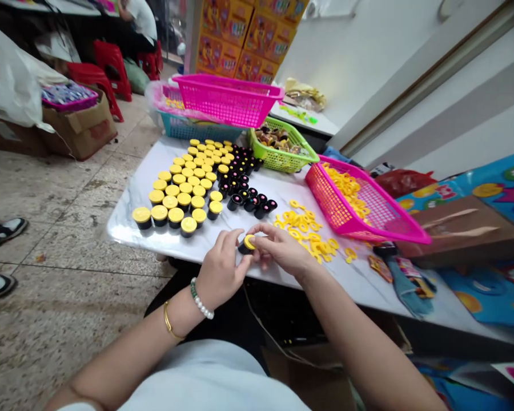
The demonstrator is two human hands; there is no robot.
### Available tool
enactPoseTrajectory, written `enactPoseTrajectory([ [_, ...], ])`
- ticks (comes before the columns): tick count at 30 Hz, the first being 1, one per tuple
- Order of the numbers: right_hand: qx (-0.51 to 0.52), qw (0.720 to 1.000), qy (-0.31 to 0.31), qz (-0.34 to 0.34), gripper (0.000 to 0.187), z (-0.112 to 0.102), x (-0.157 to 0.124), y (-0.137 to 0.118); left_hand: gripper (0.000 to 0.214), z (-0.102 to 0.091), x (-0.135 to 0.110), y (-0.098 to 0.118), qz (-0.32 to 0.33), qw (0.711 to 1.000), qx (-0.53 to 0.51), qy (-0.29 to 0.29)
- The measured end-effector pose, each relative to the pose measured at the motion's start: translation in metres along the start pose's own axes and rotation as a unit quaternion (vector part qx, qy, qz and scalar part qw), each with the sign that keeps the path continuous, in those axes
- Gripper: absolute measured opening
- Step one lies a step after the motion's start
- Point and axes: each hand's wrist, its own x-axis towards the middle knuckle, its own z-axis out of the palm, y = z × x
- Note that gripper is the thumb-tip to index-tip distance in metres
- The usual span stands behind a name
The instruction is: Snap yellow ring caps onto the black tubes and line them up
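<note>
A small black cup with a yellow cap (247, 244) sits between both my hands at the near edge of the white marble table (124, 220). My left hand (221, 272) curls its fingers round the cup's left side. My right hand (282, 249) pinches the yellow cap from the right. Behind them stand several rows of yellow-capped black cups (184, 185), and beside those several uncapped black cups (244, 185). Loose yellow ring caps (310, 231) lie on the table just right of my right hand.
A tilted pink basket (381, 220) of yellow caps lies at right. A green basket (282, 148), a pink basket (227, 100) on a blue one, and stacked cartons stand behind. Cardboard box (79, 128) and red stools on the floor at left; a person sits far back.
</note>
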Motion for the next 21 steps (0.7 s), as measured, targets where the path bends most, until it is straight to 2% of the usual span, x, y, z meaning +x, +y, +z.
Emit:
enactPoseTrajectory([
  [3,0.042,0.999,0.032,0.002,0.035,0.021,0.012,-0.005,0.021,-0.011,-0.01,0.001,-0.005,0.999,-0.024,0.022],
  [6,0.089,0.994,0.056,-0.001,0.033,0.045,0.03,-0.016,0.006,-0.026,-0.013,0.001,-0.005,1.0,0.001,0.01],
  [9,0.123,0.991,0.045,-0.002,0.035,0.059,0.045,-0.029,0.005,-0.037,-0.009,-0.002,0.007,0.999,0.036,0.014],
  [12,0.122,0.992,0.034,-0.016,0.042,0.054,0.044,-0.033,0.01,-0.039,-0.006,-0.007,0.012,0.998,0.055,0.033],
  [14,0.072,0.993,0.068,-0.064,0.04,0.038,0.029,-0.024,0.012,-0.038,-0.008,-0.01,0.012,0.998,0.056,0.034],
  [15,0.026,0.989,0.106,-0.101,0.036,0.026,0.019,-0.016,0.012,-0.038,-0.009,-0.011,0.012,0.998,0.056,0.031],
  [16,-0.037,0.977,0.154,-0.144,0.029,0.012,0.008,-0.005,0.011,-0.037,-0.01,-0.011,0.014,0.998,0.057,0.024],
  [17,-0.111,0.947,0.229,-0.195,0.021,-0.003,-0.003,0.006,0.01,-0.035,-0.01,-0.01,0.019,0.998,0.061,0.013],
  [19,-0.284,0.839,0.396,-0.239,0.017,-0.033,-0.023,0.031,0.009,-0.031,-0.007,-0.007,0.028,0.996,0.077,-0.021],
  [20,-0.359,0.787,0.442,-0.237,0.017,-0.046,-0.031,0.044,0.009,-0.028,-0.003,-0.005,0.033,0.995,0.086,-0.042],
  [21,-0.418,0.751,0.456,-0.231,0.017,-0.056,-0.038,0.055,0.01,-0.024,0.001,-0.002,0.036,0.993,0.093,-0.062],
])
